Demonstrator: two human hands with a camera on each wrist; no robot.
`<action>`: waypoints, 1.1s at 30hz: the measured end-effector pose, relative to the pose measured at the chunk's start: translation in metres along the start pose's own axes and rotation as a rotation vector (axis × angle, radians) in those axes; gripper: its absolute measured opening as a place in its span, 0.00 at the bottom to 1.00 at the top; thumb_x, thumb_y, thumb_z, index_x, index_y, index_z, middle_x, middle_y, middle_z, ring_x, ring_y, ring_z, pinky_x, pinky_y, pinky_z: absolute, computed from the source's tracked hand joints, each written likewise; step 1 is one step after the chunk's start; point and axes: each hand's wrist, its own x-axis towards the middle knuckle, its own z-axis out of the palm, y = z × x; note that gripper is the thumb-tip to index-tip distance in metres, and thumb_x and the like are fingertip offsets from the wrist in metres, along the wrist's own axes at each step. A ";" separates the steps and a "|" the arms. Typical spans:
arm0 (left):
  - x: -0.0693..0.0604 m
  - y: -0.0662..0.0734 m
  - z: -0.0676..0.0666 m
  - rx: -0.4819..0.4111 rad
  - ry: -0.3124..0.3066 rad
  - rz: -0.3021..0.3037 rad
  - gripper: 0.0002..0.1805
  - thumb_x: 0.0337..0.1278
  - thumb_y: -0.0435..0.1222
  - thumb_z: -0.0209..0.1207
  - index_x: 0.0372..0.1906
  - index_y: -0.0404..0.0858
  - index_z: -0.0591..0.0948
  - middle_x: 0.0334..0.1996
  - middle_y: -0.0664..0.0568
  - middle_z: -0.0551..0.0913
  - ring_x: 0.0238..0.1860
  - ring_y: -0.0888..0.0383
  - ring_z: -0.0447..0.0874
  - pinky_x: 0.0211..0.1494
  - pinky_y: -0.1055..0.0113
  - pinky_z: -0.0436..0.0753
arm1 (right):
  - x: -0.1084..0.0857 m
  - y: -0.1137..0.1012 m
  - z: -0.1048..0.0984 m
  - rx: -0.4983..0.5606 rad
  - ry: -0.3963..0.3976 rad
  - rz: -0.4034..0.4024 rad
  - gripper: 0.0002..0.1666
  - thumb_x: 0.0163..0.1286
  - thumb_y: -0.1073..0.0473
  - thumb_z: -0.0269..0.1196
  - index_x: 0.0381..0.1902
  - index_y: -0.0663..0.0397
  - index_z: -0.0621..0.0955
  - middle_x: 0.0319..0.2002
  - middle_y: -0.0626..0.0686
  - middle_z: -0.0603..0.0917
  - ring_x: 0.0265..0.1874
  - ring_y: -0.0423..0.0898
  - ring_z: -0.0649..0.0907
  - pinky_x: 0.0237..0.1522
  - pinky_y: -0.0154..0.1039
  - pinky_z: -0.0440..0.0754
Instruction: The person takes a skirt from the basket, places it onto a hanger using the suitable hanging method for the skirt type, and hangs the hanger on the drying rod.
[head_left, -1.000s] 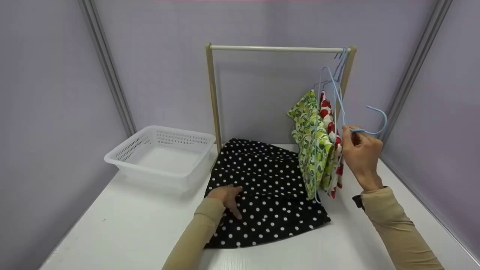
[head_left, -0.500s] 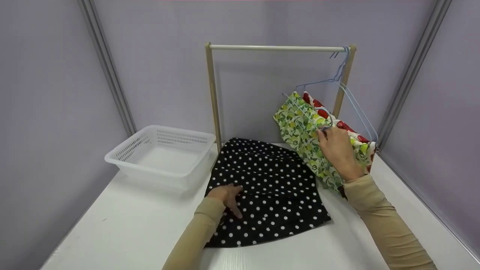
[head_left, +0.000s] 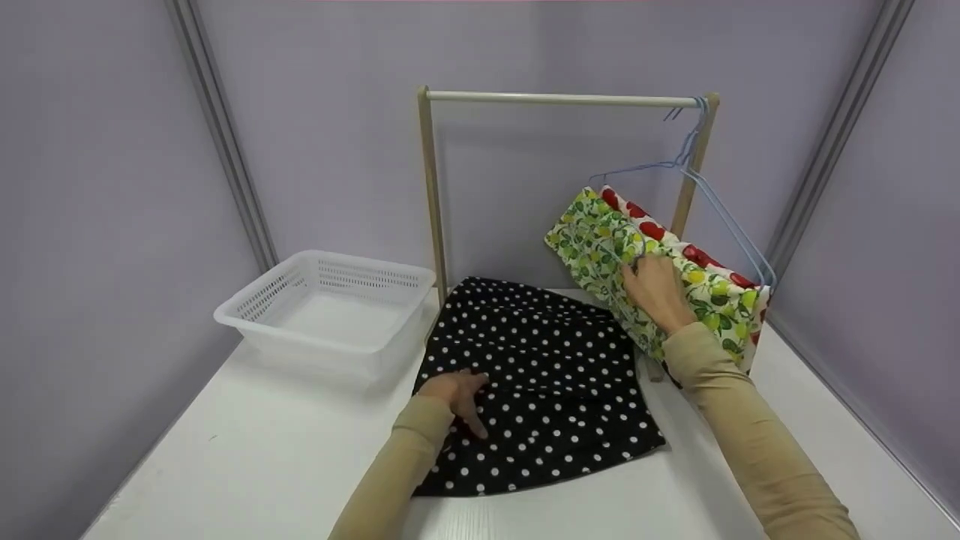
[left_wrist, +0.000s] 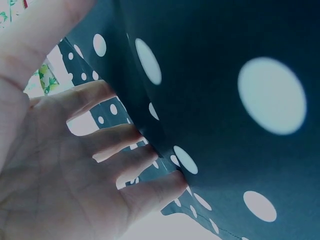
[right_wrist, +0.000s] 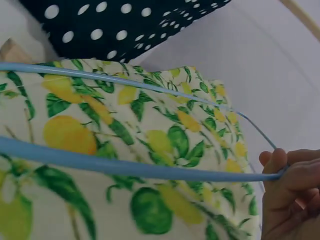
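Black cloth with white polka dots [head_left: 540, 390] lies spread on the white table. On its left side rests my left hand [head_left: 456, 397]; in the left wrist view the fingers are extended, their tips against the fabric. My right hand [head_left: 658, 289] pinches a light blue wire hanger [right_wrist: 150, 170] at its upper end, holding it in front of a lemon-print cloth [head_left: 592, 232]. Much of that hanger is lost against the print in the head view, but two of its blue bars cross the right wrist view. Behind the lemon print hangs a red-and-white cloth [head_left: 634, 210].
A rack with wooden posts and a white rail [head_left: 555, 98] stands at the back. Blue hangers [head_left: 645, 166] bearing the two printed cloths are bunched at its right end. Left of the rack sits a white plastic basket [head_left: 300, 330]. Panel walls surround the table.
My right hand has moved left with the hanger, from beside the printed cloths to in front of them. Those cloths have swung round to face forward more. The left hand stays put.
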 end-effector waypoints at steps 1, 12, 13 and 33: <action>0.000 0.000 0.000 -0.006 -0.005 0.001 0.54 0.35 0.43 0.79 0.73 0.56 0.64 0.78 0.51 0.54 0.75 0.43 0.55 0.54 0.53 0.83 | 0.000 0.003 0.001 0.003 -0.002 0.007 0.31 0.74 0.58 0.52 0.07 0.51 0.67 0.07 0.49 0.65 0.07 0.46 0.66 0.11 0.37 0.63; 0.001 0.001 0.001 0.021 -0.006 0.013 0.54 0.36 0.47 0.78 0.74 0.55 0.64 0.77 0.50 0.55 0.76 0.44 0.54 0.68 0.45 0.70 | -0.009 0.032 0.007 -0.042 0.050 0.009 0.23 0.66 0.65 0.57 0.10 0.55 0.67 0.13 0.60 0.72 0.13 0.54 0.73 0.16 0.45 0.68; 0.002 0.001 0.001 0.030 -0.005 0.020 0.53 0.37 0.48 0.78 0.74 0.54 0.64 0.77 0.50 0.55 0.75 0.44 0.55 0.69 0.45 0.69 | -0.010 0.034 0.008 -0.035 0.042 0.019 0.23 0.66 0.66 0.56 0.10 0.55 0.66 0.13 0.59 0.71 0.12 0.54 0.72 0.16 0.44 0.67; 0.016 0.087 0.047 0.368 0.257 0.421 0.29 0.51 0.43 0.72 0.60 0.46 0.79 0.51 0.54 0.83 0.54 0.57 0.81 0.60 0.63 0.79 | -0.022 0.037 0.020 0.026 -0.186 0.038 0.21 0.66 0.71 0.51 0.13 0.52 0.64 0.12 0.50 0.62 0.11 0.45 0.64 0.16 0.38 0.60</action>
